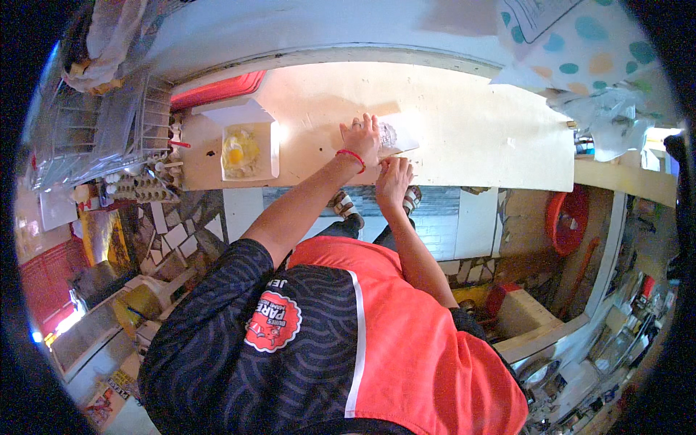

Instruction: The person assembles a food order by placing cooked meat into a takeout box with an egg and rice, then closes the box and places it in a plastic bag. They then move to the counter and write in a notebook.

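A white paper takeout box (pixel 403 135) with grey print lies on the pale counter in front of me. My left hand (pixel 361 140), a red band at its wrist, lies over the box's left part with fingers stretched across it. At the near edge of the box is my right hand (pixel 394 179), fingers bent and pinched together against that edge. To the left stands a second white takeout box (pixel 270 156), lid up, holding a fried egg (pixel 235 154) over pale food.
Behind the open box is a red tray (pixel 221 90). Egg trays (pixel 138 187) and a wire rack (pixel 148 109) stand at the left. Plastic bags (pixel 612 119) hang near the counter's right end. A red basin (pixel 568 220) sits below on the right.
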`<state>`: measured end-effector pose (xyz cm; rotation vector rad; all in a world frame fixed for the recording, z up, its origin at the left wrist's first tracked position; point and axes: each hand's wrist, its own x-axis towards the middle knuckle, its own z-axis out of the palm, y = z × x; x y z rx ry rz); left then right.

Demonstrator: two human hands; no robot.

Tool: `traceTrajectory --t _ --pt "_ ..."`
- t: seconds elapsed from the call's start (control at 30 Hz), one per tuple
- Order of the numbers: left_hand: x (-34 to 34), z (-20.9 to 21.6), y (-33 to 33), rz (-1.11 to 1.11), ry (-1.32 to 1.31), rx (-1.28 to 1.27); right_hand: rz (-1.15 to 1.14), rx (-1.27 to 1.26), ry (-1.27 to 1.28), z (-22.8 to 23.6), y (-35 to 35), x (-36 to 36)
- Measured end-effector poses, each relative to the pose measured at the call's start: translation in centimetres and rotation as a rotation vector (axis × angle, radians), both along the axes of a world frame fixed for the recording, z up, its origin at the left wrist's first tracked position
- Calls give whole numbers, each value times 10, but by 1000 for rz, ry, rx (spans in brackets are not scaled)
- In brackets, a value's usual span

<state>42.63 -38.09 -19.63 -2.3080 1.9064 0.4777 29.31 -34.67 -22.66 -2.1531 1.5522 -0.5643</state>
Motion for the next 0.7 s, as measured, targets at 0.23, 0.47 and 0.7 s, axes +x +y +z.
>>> traceTrajectory --t 0.23,0.47,0.7 --pt "43 -28 27 81 182 -451 -244 33 -364 4 -43 -40" --pt "50 -49 42 850 1117 -227 -18 429 -447 -5 -107 -39" --pt "8 -19 -7 700 989 -210 -122 383 -434 21 -119 -88"
